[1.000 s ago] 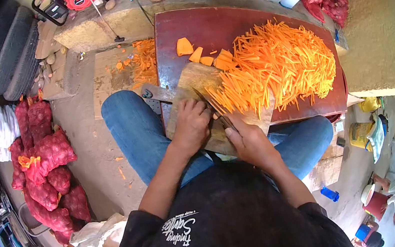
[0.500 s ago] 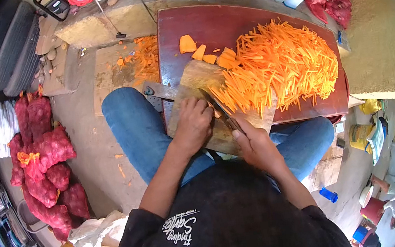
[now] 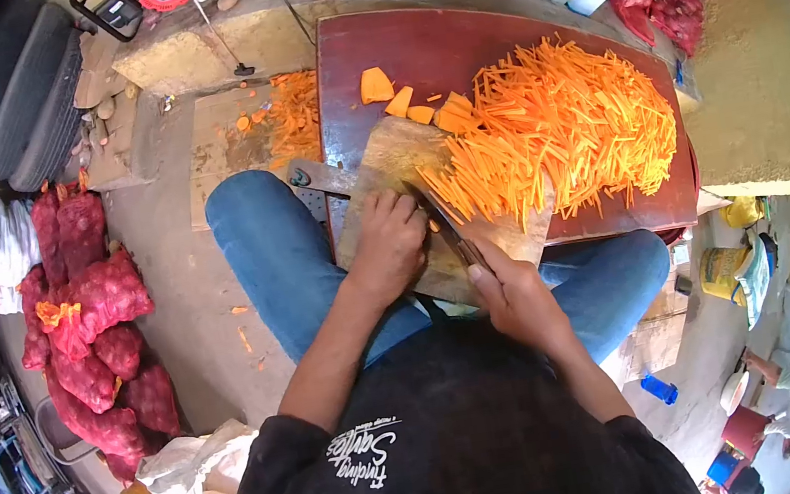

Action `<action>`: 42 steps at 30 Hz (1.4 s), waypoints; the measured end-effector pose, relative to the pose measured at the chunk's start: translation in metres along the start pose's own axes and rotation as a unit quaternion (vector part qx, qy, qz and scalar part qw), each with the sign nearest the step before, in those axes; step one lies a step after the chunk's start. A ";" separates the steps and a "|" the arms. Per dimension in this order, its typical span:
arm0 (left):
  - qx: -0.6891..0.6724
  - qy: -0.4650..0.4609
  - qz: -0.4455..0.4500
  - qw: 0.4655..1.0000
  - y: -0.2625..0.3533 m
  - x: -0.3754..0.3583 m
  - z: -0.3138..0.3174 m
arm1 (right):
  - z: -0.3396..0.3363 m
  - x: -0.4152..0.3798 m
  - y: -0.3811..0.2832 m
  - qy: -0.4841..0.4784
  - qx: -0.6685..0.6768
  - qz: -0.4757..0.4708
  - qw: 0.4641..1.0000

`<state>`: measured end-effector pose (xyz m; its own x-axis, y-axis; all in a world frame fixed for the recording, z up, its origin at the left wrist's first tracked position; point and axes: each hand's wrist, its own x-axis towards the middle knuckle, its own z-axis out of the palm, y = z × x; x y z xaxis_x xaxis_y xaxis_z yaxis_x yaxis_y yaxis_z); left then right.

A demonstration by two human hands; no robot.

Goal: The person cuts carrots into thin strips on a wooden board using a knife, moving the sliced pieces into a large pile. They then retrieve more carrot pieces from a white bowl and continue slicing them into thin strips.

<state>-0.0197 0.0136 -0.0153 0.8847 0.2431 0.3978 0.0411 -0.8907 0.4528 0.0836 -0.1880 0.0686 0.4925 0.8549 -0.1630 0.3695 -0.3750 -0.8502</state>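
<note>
Risk, cut finger: the left hand pins a small orange vegetable piece on the worn wooden chopping board, with the dark-bladed knife just beside its knuckles. Judgement: if a fingertip uncurls past the knuckle line, or the blade skids on the wet piece, the edge meets the fingers.
Risk, piece slipping: the piece is mostly hidden under the hand and looks small, so little is left to hold. It could roll or shoot out under pressure.
Risk, board shifting: the board rests partly on the dark red tabletop and partly over the person's blue-jeaned knees. A leg movement could tilt it mid-stroke.
Risk, spill: the heap of orange cut sticks lies against the board's far edge and near the table's right rim. A push could send sticks off.
Left hand pose: palm down, fingers curled, pressing the piece.
Right hand pose: fist closed round the knife handle, blade pointing away towards the heap.
Uncut stock: orange vegetable wedges on the tabletop beyond the board.
</note>
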 end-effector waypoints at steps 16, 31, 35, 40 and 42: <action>-0.002 0.003 0.003 1.000 0.001 0.003 0.002 | -0.003 -0.003 0.003 -0.001 0.002 -0.004 1.000; 0.032 0.042 0.007 0.999 0.005 0.010 0.014 | -0.012 -0.010 0.017 0.073 -0.050 -0.074 0.993; -0.008 0.083 -0.012 0.996 0.002 0.016 0.022 | -0.027 -0.023 0.005 0.073 0.045 -0.002 0.996; -0.039 0.148 -0.074 0.985 -0.006 0.016 0.017 | -0.025 -0.028 0.013 0.008 0.084 0.048 0.995; -0.041 0.153 -0.092 0.983 -0.009 0.014 0.017 | -0.023 -0.025 0.019 0.003 0.069 0.041 0.997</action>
<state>0.0001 0.0181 -0.0276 0.6846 0.5118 0.5190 0.1383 -0.7904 0.5968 0.0964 -0.2242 0.0681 0.5218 0.8209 -0.2323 0.2161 -0.3906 -0.8948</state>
